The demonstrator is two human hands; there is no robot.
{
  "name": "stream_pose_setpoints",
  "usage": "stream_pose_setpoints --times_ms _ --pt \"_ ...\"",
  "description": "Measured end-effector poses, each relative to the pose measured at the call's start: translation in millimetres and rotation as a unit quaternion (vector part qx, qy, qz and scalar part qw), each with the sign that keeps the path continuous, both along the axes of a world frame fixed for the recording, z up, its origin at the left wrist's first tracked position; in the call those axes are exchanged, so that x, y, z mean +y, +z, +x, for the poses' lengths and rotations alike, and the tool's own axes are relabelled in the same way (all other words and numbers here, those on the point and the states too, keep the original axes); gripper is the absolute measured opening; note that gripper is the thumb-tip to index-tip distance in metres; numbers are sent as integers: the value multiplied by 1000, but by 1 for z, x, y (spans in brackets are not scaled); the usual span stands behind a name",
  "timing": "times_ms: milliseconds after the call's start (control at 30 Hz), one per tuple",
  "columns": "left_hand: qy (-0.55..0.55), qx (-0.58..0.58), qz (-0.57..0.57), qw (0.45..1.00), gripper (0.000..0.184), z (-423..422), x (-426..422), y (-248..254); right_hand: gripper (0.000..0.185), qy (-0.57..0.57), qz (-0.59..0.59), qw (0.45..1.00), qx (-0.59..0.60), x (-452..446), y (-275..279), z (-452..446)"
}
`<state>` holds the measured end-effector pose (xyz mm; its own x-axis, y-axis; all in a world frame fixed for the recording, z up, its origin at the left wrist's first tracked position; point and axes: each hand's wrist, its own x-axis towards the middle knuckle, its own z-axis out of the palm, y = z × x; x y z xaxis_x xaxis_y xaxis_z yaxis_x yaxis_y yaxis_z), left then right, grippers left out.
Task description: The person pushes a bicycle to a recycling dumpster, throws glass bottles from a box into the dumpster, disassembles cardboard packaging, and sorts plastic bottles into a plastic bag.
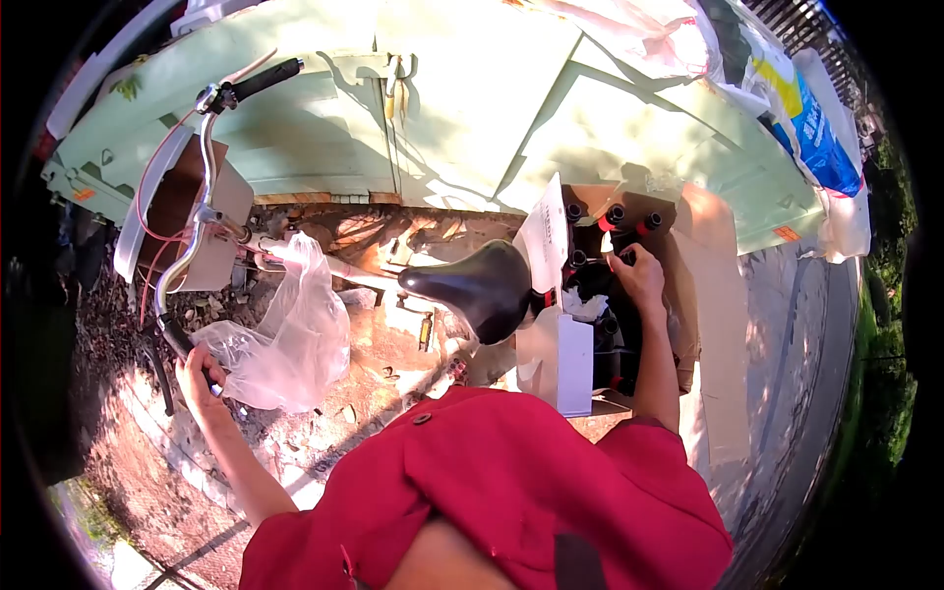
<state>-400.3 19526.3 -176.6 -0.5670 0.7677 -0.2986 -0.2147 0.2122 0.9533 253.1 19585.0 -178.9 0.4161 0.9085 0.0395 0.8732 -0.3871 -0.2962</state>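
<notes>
My left hand (202,376) is wrapped round the near handlebar grip (175,336) of a bicycle. A clear plastic bag (295,339) hangs just right of that hand, by the bicycle's frame. Behind the black saddle (477,290) stands an open cardboard box (556,349) of dark bottles (614,216), several with red on their necks. My right hand (639,275) reaches into this box, fingers closed together among the bottle necks. A small pale piece shows at its fingertips, too small to name. Crumpled white material (585,307) lies between the bottles.
A pale green metal container (472,108) with a latch runs along the far side. Another cardboard box (228,202) sits at the front, behind the handlebar. Bags, one blue and yellow (816,128), rest on the container's right end. Leaves and debris cover the ground.
</notes>
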Motion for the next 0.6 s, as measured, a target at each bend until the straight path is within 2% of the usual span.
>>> stream_pose_setpoints --times_ms 100,167,267,367,433,600 --pt "35 5 -1 999 20 13 1 6 30 6 86 996 -6 -4 -13 4" --pt "12 17 2 1000 20 12 0 7 27 0 118 993 2 -15 -15 5" --pt "31 21 -8 999 20 13 0 9 20 -21 202 978 54 -32 14 4" --pt "38 34 -7 999 19 18 -1 13 18 -51 246 965 77 -42 71 5" --pt "57 25 -6 998 18 17 0 12 18 -41 297 949 98 -42 130 -4" --pt "50 21 6 999 16 16 -2 10 14 36 400 910 100 -32 284 -14"
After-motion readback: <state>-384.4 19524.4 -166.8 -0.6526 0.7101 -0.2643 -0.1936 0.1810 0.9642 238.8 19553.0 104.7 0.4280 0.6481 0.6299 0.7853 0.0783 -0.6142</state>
